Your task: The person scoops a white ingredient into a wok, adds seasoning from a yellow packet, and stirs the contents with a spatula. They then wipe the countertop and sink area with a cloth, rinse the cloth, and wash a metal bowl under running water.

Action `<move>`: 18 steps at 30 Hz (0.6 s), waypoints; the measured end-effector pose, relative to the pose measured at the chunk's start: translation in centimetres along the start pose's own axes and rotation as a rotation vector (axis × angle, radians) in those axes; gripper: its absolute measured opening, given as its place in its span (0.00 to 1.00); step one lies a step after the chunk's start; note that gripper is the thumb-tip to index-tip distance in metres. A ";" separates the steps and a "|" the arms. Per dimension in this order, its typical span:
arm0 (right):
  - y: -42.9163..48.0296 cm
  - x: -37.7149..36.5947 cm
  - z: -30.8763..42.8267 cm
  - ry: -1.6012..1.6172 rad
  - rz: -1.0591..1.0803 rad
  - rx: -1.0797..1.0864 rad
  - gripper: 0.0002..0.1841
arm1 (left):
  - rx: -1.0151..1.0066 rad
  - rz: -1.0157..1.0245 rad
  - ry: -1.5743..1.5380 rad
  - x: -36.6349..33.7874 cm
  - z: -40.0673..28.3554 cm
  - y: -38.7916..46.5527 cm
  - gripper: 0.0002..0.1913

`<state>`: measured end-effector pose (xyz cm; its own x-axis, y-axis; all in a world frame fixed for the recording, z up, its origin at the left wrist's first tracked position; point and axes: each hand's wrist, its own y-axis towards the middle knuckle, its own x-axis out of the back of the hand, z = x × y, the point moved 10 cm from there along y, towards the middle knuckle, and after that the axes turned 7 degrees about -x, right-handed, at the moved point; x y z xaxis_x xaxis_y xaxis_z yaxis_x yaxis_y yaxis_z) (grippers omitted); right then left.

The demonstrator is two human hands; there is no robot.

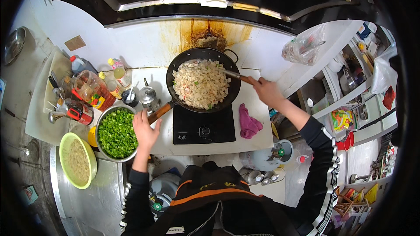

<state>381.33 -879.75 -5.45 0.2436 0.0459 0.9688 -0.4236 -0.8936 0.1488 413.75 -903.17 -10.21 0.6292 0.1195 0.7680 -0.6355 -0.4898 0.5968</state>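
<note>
A black wok (171, 72) stands at the back of a black induction cooker (197, 124), full of diced pale food (200, 83) with a few green bits. My right hand (267, 91) is shut on the wooden handle of a metal spatula (233, 74), whose blade reaches into the food's right side. My left hand (144, 132) is at the end of the wok's wooden handle (160, 112), thumb apart from the fingers; whether it grips is unclear. Beside that hand, a metal bowl (102, 144) holds chopped green peppers (117, 132).
Left of the wok stand sauce bottles (122, 78), a large jar (101, 100) and a metal oil pot (147, 95). A yellow-green colander (93, 167) is at lower left. A purple cloth (249, 123) lies right of the cooker. Gas cylinders (267, 155) stand below the counter.
</note>
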 end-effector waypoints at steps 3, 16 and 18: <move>-0.4 0.6 -3.0 -0.030 0.032 -0.069 0.21 | 0.069 0.460 0.041 -5.7 3.1 0.4 0.27; 1.5 -10.3 -7.7 1.279 0.815 -0.578 0.13 | -0.009 0.748 0.135 -10.9 5.1 -1.1 0.11; 2.1 -10.9 -7.6 1.239 0.661 -0.513 0.14 | 0.013 0.735 0.125 -10.5 5.0 -0.8 0.13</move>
<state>371.18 -878.76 -14.23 -0.8737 0.2812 0.3970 -0.4756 -0.6658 -0.5749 409.90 -908.33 -19.87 -0.0116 -0.1459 0.9892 -0.8671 -0.4913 -0.0826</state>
